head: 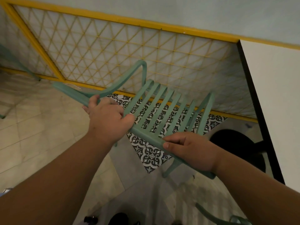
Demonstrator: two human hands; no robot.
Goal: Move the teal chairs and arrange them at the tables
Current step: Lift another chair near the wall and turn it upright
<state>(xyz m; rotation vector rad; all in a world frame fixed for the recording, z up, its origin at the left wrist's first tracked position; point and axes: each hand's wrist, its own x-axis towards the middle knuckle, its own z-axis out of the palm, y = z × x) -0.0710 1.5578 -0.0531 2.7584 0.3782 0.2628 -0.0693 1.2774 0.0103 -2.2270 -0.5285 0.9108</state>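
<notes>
I note my left hand [107, 118] and right hand [193, 150] both gripping the teal chair [162, 109] top rail, beside the white worktop [272, 95].

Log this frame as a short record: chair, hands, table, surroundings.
chair: teal, slatted back, left of table
left hand: grips chair's top rail at its left end
right hand: grips top rail near its right end
table: white top, black edge
screen: yellow lattice, behind chair
tiles: patterned, on floor below chair
</notes>
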